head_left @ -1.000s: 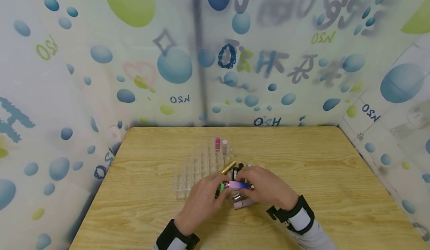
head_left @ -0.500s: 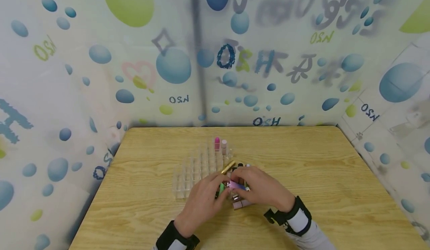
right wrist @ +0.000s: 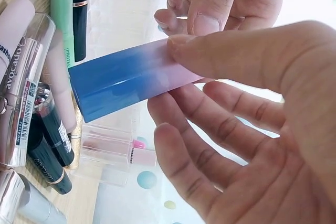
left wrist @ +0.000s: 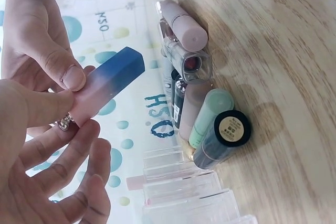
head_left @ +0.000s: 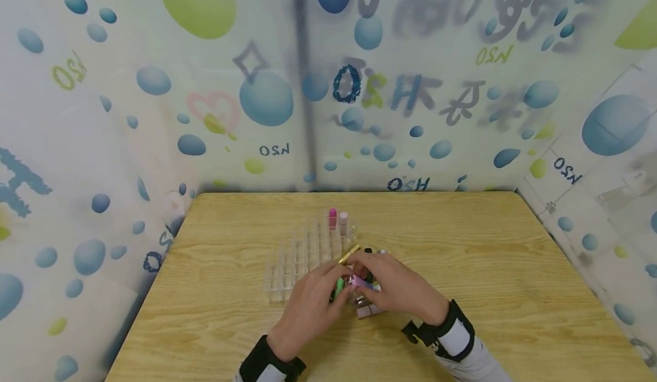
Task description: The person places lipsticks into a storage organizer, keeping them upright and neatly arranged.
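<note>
Between both hands is a lipstick tube (head_left: 359, 282) fading from pink to blue, with a small metallic ornament at its pink end. My left hand (head_left: 309, 299) pinches that pink end. My right hand (head_left: 405, 288) grips the tube between thumb and fingers; in the right wrist view the lipstick tube (right wrist: 123, 80) points its blue end away from the palm. Below and behind the hands lie several other cosmetics, among them a mint green tube (left wrist: 212, 114), a dark tube with a round label (left wrist: 223, 137) and a pale pink tube (left wrist: 184, 27).
A clear stepped organizer (head_left: 303, 259) stands left of the pile, with a magenta lipstick (head_left: 332, 219) and a pale pink tube (head_left: 343, 222) at its far end. A gold tube (head_left: 350, 253) lies beside it. The wooden table (head_left: 487, 245) meets patterned walls at the back.
My right hand has slid left along the lipstick tube, from its blue end toward the pink end and my left hand. The left hand stays nearly still.
</note>
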